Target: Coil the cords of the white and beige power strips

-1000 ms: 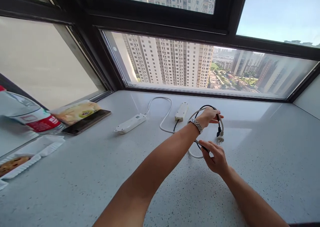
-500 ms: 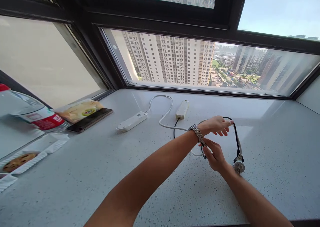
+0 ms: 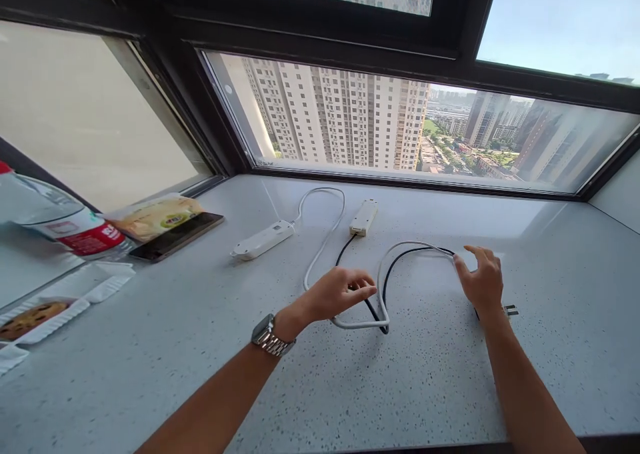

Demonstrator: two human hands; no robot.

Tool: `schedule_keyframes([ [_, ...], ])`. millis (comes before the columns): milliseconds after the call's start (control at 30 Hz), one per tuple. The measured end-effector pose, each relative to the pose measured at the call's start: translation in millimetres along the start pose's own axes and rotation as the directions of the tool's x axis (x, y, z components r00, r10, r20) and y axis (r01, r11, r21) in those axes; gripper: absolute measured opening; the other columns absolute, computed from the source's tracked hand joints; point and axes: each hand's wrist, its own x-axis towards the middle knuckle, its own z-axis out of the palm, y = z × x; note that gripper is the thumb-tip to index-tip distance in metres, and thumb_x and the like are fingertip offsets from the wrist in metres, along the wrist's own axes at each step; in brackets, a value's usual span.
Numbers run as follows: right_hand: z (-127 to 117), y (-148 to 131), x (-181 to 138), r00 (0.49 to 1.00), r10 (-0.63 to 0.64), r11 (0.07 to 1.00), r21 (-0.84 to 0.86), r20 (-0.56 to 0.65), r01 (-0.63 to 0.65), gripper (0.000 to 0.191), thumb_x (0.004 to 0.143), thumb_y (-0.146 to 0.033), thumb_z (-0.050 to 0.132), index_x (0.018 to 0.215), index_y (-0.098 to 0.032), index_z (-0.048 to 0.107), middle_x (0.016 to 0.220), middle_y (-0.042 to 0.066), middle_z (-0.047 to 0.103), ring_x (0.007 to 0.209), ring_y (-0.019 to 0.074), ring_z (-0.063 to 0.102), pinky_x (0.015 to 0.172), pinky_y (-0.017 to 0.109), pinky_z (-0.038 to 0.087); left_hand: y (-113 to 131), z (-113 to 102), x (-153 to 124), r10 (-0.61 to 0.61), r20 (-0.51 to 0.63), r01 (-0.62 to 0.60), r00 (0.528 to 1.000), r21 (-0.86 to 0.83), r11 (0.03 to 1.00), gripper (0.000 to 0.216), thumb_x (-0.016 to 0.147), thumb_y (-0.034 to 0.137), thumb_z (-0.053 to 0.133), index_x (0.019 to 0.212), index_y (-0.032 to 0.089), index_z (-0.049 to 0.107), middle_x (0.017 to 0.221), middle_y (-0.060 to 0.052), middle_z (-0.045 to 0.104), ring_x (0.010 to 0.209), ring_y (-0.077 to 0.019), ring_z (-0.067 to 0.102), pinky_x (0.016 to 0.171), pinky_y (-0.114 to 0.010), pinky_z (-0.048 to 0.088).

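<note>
A white cable and a black cable (image 3: pixel 400 249) run side by side in a loop on the pale speckled windowsill (image 3: pixel 350 387). My left hand (image 3: pixel 340 293), a metal watch on its wrist, is closed in a pinch on the cables at the loop's left side. My right hand (image 3: pixel 481 277) lies over the cables at the right, fingers apart, thumb and forefinger touching them. A plug (image 3: pixel 511 311) peeks out beside my right wrist. The white cable leads back to a long white power strip (image 3: pixel 263 239), the black one to a smaller white strip (image 3: pixel 363 217).
At the left lie a water bottle with a red label (image 3: pixel 75 231), a dark phone (image 3: pixel 175 235) with a snack packet (image 3: pixel 155 215) on it, and a white tray holding a cookie (image 3: pixel 30 317). Black window frames border the sill behind; a wall stands at the right.
Both hands have moved apart and lowered the cables to the sill. My left hand came back to the left; my right hand moved right. The loop now lies flat, the plug beside my right wrist.
</note>
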Motion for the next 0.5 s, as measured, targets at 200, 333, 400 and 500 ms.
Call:
schedule_keyframes([
  [200, -10, 35, 16, 0.814, 0.336, 0.902, -0.412, 0.474, -0.132, 0.053, 0.08, -0.047, 0.052, 0.126, -0.021, 0.054, 0.122, 0.011, 0.06, 0.106, 0.0279, 0.057, 0.073, 0.036, 0.048, -22, 17, -16, 0.059, -0.088, -0.052, 0.994, 0.086, 0.995, 0.049, 0.085, 0.056, 0.042, 0.068, 0.015, 0.061, 0.068, -0.002, 0.06, 0.065, -0.0139, 0.052, 0.062, -0.024, 0.04],
  [333, -13, 50, 23, 0.8, 0.284, 0.908, -0.416, 0.529, -0.047, 0.029, 0.079, -0.037, 0.053, 0.099, -0.024, 0.068, 0.099, 0.008, 0.069, 0.088, 0.0236, 0.063, 0.059, 0.029, 0.044, -32, 17, -20, 0.075, -0.188, -0.054, 0.979, 0.11, 0.992, 0.048, 0.085, 0.056, 0.043, 0.059, 0.017, 0.05, 0.059, 0.001, 0.051, 0.059, -0.0124, 0.045, 0.06, -0.024, 0.037],
  [400, -18, 58, 29, 0.822, 0.217, 0.943, -0.33, 0.527, -0.038, 0.024, 0.079, -0.037, 0.052, 0.087, -0.022, 0.069, 0.088, 0.007, 0.071, 0.077, 0.0215, 0.064, 0.054, 0.027, 0.041, -35, 14, -22, 0.064, -0.282, -0.037, 0.957, 0.1, 0.994, 0.047, 0.083, 0.057, 0.044, 0.058, 0.017, 0.047, 0.058, 0.001, 0.049, 0.059, -0.0125, 0.044, 0.06, -0.025, 0.036],
  [500, -33, 68, 42, 0.842, 0.156, 0.986, -0.128, 0.516, -0.104, 0.028, 0.079, -0.039, 0.05, 0.085, -0.019, 0.069, 0.069, 0.005, 0.069, 0.06, 0.0175, 0.062, 0.05, 0.025, 0.041, -40, 11, -21, 0.03, -0.376, -0.008, 0.926, 0.06, 0.998, 0.047, 0.082, 0.057, 0.044, 0.057, 0.018, 0.043, 0.057, 0.002, 0.044, 0.057, -0.0118, 0.041, 0.057, -0.024, 0.035],
])
